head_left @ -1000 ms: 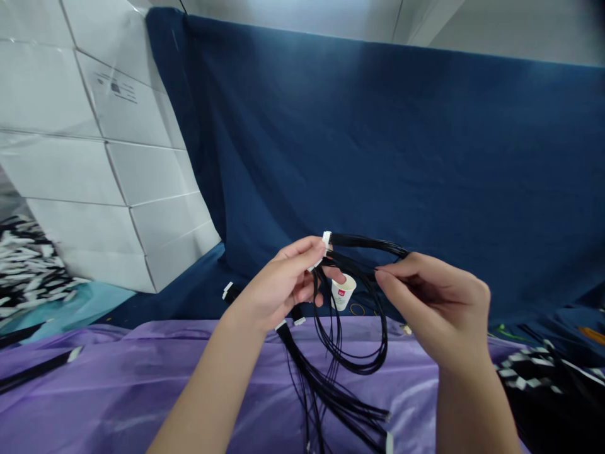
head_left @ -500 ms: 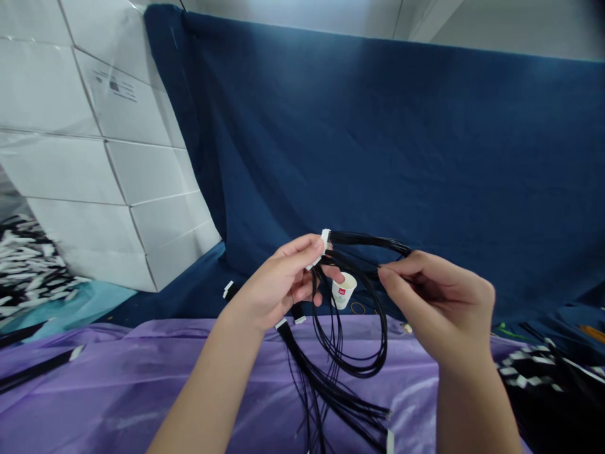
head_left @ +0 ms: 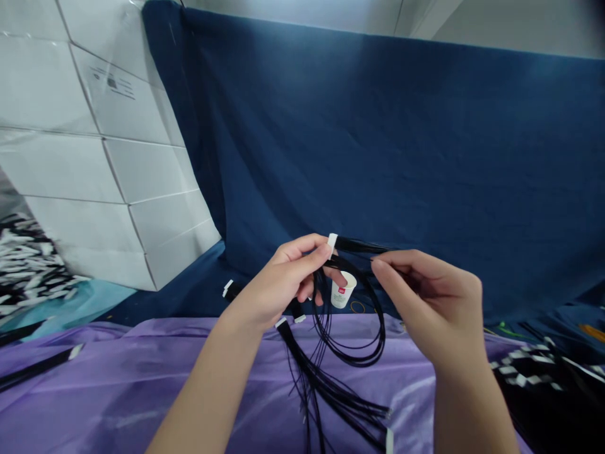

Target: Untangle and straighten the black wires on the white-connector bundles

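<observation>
Between thumb and fingers, my left hand (head_left: 293, 271) pinches a white connector (head_left: 332, 243) at the end of a black wire harness (head_left: 378, 315). The harness wires loop down and around in front of a paper cup. My right hand (head_left: 425, 290) is closed in a pinch on a thin black wire of that harness, to the right of the connector. Its curled fingers hide where some wires run. Below both hands, another bundle of black wires (head_left: 307, 362) with white connectors lies on the purple cloth (head_left: 189, 372).
Behind my left hand's fingers stands the white paper cup (head_left: 341, 296). White boxes (head_left: 161, 164) are stacked at the left, beside a pile of black and white harnesses (head_left: 33, 265). More harnesses (head_left: 534, 372) lie at the right. Blue cloth (head_left: 401, 145) hangs behind.
My right hand has moved slightly left, closer to the connector. The connector in my left hand has shifted a little right and turned, and the wire loop has risen slightly.
</observation>
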The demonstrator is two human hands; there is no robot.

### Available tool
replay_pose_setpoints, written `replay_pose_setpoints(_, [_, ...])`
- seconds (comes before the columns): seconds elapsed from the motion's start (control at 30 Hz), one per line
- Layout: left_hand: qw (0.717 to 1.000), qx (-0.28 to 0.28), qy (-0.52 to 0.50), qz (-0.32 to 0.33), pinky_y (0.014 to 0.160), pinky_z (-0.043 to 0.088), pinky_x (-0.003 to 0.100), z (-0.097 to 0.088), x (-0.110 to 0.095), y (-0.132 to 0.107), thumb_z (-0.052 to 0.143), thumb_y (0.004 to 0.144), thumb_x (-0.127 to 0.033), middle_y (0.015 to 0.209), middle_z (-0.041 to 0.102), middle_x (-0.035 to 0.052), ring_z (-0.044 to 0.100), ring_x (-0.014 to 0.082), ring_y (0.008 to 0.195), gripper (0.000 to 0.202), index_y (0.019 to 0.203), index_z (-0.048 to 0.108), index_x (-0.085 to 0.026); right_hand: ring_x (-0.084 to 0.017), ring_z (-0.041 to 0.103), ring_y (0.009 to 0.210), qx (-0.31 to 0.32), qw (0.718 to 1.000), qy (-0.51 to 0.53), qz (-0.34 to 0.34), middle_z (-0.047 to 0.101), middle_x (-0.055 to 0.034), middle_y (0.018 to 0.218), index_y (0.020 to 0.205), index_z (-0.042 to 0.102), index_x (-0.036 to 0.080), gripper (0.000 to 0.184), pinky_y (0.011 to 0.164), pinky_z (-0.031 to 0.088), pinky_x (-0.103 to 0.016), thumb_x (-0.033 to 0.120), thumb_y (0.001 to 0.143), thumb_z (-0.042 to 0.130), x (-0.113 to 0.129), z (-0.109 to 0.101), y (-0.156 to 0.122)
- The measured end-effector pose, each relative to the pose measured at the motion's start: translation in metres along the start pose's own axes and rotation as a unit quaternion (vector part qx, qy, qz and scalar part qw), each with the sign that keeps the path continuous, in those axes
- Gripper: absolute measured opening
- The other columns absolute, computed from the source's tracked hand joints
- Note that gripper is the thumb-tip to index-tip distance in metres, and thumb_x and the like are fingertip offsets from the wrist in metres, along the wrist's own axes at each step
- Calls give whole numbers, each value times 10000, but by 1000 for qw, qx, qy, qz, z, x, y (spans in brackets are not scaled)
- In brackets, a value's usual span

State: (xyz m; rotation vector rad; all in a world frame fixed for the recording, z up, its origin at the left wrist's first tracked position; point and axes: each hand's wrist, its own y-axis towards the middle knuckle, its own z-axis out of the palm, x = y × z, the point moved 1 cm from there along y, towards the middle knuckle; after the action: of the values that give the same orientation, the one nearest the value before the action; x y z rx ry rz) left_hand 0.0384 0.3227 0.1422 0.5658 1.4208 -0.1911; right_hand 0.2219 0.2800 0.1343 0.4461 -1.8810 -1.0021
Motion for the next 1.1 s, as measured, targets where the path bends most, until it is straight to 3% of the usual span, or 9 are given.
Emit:
replay_pose_setpoints(0.1, [1000,17,-6,-7,420,277,174,5,1,0,580,957,-442,764,717,33,426,15,402,284,869,569,-171,-129,628,639,3,1000,-18,-19,735,-15,764,836,772,209,88,558,456,-242,224,875,695,1,3,-1])
replay_pose_setpoints(0.27, [999,29,-22,-17,412,256,182,10,2,1,566,965,-433,758,715,38,442,21,393,271,882,571,-175,-143,647,639,6,998,-45,-37,738,-18,756,819,766,204,102,561,468,-260,214,883,686,6,5,-2])
replay_pose_setpoints(0.53, [999,34,-33,-25,412,269,181,11,2,0,563,961,-460,740,710,41,457,35,409,287,898,572,-180,-95,527,520,-6,992,-90,-90,659,16,649,783,728,205,131,488,394,-239,181,892,659,14,6,-4])
replay_pose_setpoints(0.73, [998,38,-48,-33,428,311,180,12,4,2,589,938,-480,751,714,43,384,21,386,305,880,575,-181,-92,477,495,-11,992,-96,-79,610,17,600,772,733,195,147,480,359,-246,210,896,655,14,5,-3])
replay_pose_setpoints(0.8, [998,35,-42,-32,423,311,178,12,5,2,590,938,-487,750,711,39,395,25,392,308,889,586,-183,-103,482,496,4,995,-73,-64,611,-1,600,798,757,190,272,489,367,-260,290,960,564,10,2,-2])
replay_pose_setpoints(0.93, [999,9,-36,-27,409,299,171,12,5,2,579,950,-461,768,716,43,373,19,382,287,903,586,-179,-162,572,529,16,998,52,-11,714,-64,691,937,806,192,652,485,416,-307,432,1042,209,-1,-1,-4])
replay_pose_setpoints(1.0, [999,0,-45,-29,420,323,166,11,5,3,575,954,-449,761,711,44,374,20,387,278,894,573,-177,-189,628,579,-10,998,66,10,747,-72,734,963,810,192,665,527,464,-331,429,1045,194,-5,-2,-6])
replay_pose_setpoints(1.1, [997,-15,-63,-30,463,402,173,8,4,3,585,948,-438,770,709,35,356,17,391,264,896,570,-179,-220,712,771,-37,999,-2,1,775,-68,856,1142,772,207,588,729,540,-383,347,1059,208,-4,-1,-9])
